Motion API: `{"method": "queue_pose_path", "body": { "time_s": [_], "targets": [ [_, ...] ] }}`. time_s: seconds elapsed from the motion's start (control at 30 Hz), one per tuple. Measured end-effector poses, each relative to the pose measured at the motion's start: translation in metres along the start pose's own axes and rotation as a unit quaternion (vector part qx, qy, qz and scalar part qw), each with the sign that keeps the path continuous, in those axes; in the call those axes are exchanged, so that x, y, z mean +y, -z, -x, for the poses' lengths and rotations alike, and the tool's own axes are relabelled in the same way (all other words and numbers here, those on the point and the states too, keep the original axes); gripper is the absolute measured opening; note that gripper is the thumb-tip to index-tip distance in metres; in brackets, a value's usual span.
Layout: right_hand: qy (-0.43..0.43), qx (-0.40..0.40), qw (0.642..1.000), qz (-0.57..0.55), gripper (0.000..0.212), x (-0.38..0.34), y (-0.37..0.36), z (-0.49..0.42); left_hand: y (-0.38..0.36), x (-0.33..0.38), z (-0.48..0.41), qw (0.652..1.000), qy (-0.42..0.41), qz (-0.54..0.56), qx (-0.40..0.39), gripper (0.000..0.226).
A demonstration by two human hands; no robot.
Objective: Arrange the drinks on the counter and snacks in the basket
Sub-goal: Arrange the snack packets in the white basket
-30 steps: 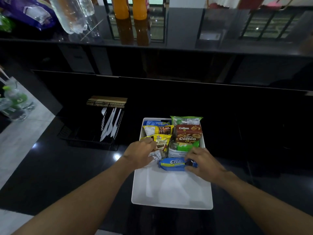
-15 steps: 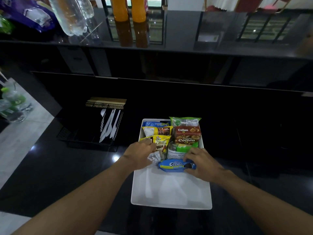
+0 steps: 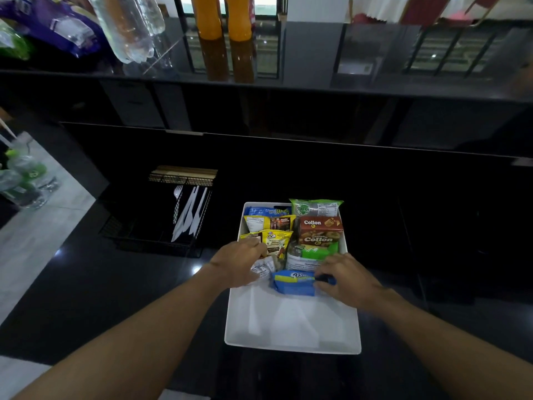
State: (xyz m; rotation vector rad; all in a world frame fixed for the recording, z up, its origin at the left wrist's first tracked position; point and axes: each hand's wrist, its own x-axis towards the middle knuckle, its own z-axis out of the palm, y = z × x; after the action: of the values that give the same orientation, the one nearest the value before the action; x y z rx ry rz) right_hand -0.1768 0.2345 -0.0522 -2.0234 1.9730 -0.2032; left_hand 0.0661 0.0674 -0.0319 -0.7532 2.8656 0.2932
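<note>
A white rectangular basket (image 3: 291, 327) sits on the dark lower counter, its far half packed with several upright snack packs, among them two red Collon boxes (image 3: 320, 230) and a yellow packet (image 3: 274, 241). My right hand (image 3: 344, 280) grips the right end of a blue cookie pack (image 3: 292, 284), now tipped up on edge in the basket. My left hand (image 3: 240, 264) presses on a small clear-wrapped snack (image 3: 264, 268) beside the yellow packet. Two orange drink bottles (image 3: 220, 17) and clear water bottles (image 3: 129, 27) stand on the upper counter.
A black wire caddy (image 3: 161, 226) with white plastic cutlery stands left of the basket. A purple bag (image 3: 57, 27) lies at the upper counter's far left. More water bottles (image 3: 24, 180) stand at the left edge. The basket's near half shows bare white floor.
The blue cookie pack has been tilted from lying flat to standing on edge by my right hand. My left hand has stayed on the clear-wrapped snack.
</note>
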Motion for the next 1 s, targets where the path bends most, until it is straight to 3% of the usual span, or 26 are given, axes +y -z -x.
{"method": "queue_pose_path", "body": {
  "time_s": [0.8, 1.0],
  "targets": [
    [-0.03, 0.007, 1.0, -0.006, 0.044, -0.01, 0.008, 0.006, 0.014, 0.003, 0.0, 1.0, -0.005, -0.016, 0.006, 0.049],
    [-0.039, 0.036, 0.999, 0.006, 0.057, -0.017, 0.019, -0.005, 0.024, 0.002, 0.001, 0.998, 0.014, -0.009, 0.057, 0.043]
  ]
}}
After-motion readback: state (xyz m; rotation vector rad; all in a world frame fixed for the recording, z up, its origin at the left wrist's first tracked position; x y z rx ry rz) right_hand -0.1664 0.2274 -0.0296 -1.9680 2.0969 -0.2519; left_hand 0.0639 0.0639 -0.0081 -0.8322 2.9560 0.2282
